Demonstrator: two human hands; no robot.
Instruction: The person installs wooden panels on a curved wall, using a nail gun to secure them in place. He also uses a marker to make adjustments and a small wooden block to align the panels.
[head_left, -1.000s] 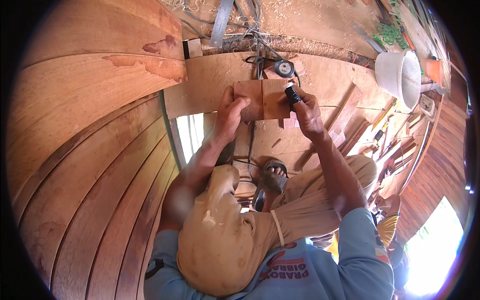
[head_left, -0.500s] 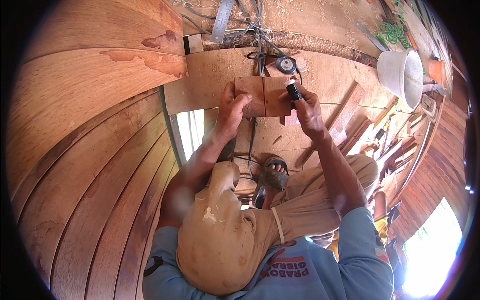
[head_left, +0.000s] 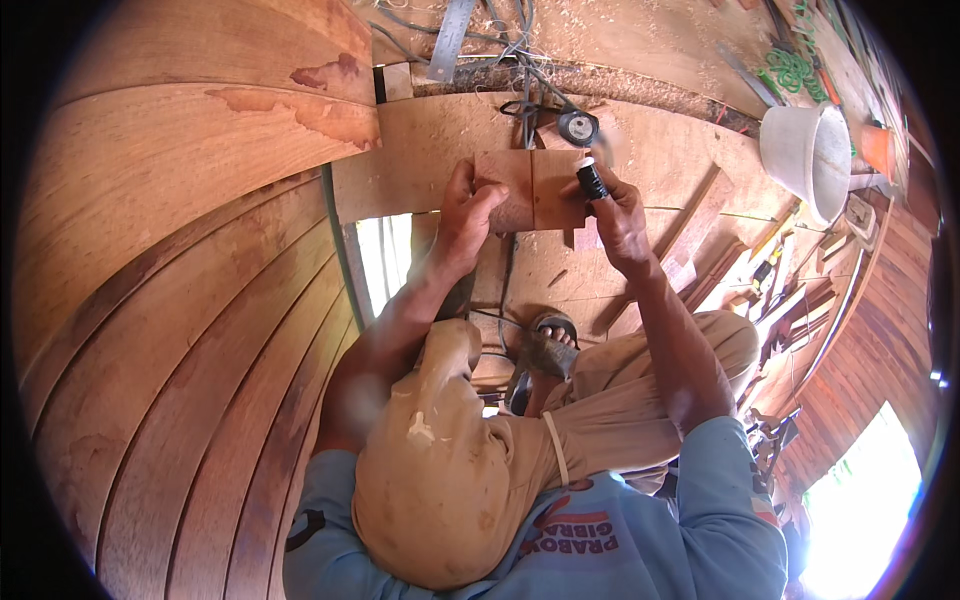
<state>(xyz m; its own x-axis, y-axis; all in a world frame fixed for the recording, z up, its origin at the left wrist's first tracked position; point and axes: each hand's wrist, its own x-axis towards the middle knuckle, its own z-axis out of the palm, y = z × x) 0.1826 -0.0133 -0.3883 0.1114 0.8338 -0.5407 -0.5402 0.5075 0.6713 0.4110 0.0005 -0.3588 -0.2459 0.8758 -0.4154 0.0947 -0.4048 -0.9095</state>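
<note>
Above the floor planks, out in front of my knees, two small wooden boards meet edge to edge: the pinker left board (head_left: 508, 190) and the more orange right board (head_left: 557, 195). Together they make a block with its long axis running left to right, the seam pointing away from me. My left hand (head_left: 466, 215) pinches the left board near its outer edge, thumb flat on the face, fingers mostly hidden behind. My right hand (head_left: 622, 222) is curled around a black tube (head_left: 593, 181), a marker or small bottle, I cannot tell which. The tube leans over the right board's outer edge, white end up and slightly left, the other end toward my palm. My right hand is nearer that edge; whether its hidden fingers also grip the board, I cannot tell.

Counting: two boards, one tube, one steel ruler (head_left: 451, 40) beyond them, one black round device (head_left: 578, 127) just past the right board, one white bucket (head_left: 788, 150) and one orange pot (head_left: 877, 150) to the right. The wood strips (head_left: 692, 222) are too jumbled to count.
</note>
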